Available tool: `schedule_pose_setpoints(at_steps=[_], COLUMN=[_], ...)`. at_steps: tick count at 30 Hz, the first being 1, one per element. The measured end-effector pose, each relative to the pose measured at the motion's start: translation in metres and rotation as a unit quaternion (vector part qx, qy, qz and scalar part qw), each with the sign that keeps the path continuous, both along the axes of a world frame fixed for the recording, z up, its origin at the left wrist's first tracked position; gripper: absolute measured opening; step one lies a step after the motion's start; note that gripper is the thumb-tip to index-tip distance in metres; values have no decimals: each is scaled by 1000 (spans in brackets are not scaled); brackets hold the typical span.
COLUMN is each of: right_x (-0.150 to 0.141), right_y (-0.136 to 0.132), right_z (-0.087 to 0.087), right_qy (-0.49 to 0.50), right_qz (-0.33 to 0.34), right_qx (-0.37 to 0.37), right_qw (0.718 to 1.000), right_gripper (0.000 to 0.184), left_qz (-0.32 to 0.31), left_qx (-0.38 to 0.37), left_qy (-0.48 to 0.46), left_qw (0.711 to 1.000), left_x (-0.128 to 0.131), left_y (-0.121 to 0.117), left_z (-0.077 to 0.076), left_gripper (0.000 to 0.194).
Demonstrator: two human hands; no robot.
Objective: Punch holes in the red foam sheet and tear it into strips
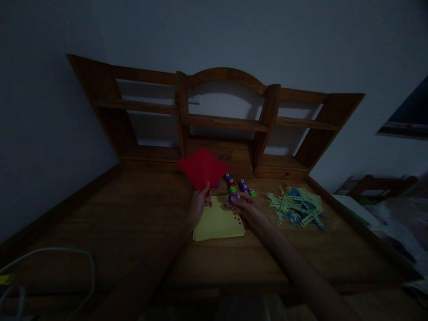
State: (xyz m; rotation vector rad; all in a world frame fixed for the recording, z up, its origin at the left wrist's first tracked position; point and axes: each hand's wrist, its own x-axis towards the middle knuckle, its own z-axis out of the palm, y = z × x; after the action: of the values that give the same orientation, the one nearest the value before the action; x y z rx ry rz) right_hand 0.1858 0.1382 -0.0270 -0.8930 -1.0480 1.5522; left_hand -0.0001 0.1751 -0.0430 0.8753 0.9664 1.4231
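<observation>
My left hand (pixel 199 203) pinches a red sheet of paper (pixel 203 167) by its lower corner. The sheet is raised off the desk, turned like a diamond, with a row of punched holes along its lower left edge. In my right hand (pixel 249 207) is a purple craft punch (pixel 233 199), its fingers closed round it, just right of the sheet's corner. Beneath both hands lies a stack of yellow paper (pixel 217 225) with small red cut-out pieces (pixel 236 217) scattered on its right side. Several more punches (pixel 231 183) in purple, red and green stand behind.
A heap of punched yellow-green and blue paper strips (pixel 297 205) lies to the right on the wooden desk (pixel 140 214). A wooden shelf unit (pixel 224 121) rises along the back. A white cable (pixel 67 249) loops at the lower left. The room is dim.
</observation>
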Motion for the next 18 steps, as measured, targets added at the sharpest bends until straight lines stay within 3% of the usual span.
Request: schedule_pose_setpoints(at_steps=[9,15,18], right_x=[-1,-1,3], right_y=[-1,1,19], right_z=[-2,-2,4], right_qy=[-32,-123,-216], right_qz=[-19,-18,-50], right_qx=[27,87,162], right_qw=[999,988,961], right_gripper=[32,38,36], left_qz=[12,30,66], left_qx=[-3,6,17], left_qy=[-2,-15,-34], left_qw=[1000,999,997], left_x=[0,-3,-4], left_y=[-1,0,0], left_z=[4,5,7], left_gripper=[43,44,45])
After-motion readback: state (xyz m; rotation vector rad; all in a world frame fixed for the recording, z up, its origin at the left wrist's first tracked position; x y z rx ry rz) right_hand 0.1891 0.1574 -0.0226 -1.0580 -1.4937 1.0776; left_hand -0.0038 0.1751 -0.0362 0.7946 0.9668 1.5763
